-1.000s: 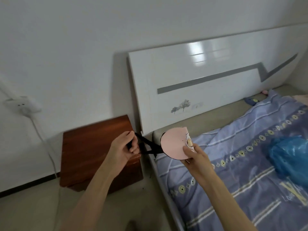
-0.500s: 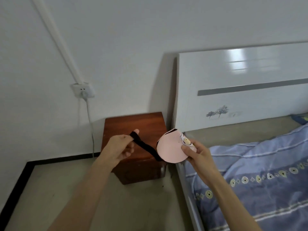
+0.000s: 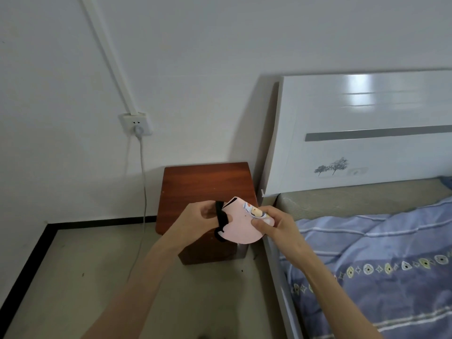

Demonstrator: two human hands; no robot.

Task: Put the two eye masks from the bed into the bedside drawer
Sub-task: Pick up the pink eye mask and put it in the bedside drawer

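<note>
Pink eye mask (image 3: 241, 225) is held mid-frame, just below centre, in front of the bedside cabinet (image 3: 205, 184). Right hand (image 3: 274, 227) pinches its right edge, thumb and fingers closed on the fabric next to the cartoon print. Left hand (image 3: 200, 220) has the black strap (image 3: 220, 217) looped over its fingers, bunched close to the mask's left edge; fingers curled, not fully closed.

Mask looks folded in half, approx a half-disc. Judging by the way it curves and droops: light, soft, floppy, not fragile. Strap is likely elastic and will spring or tangle if let go. Best hold is probably the padded body itself w/ strap gathered against it, so nothing dangles and snags on the drawer edge.

Only 1 mask shows; the 2nd isn't visible in frame, presumably elsewhere on the bed (image 3: 367, 253) at right. Cabinet front is mostly hidden behind the hands, so can't tell whether the drawer is open. 1 hand will prob need freeing to pull it.
</note>
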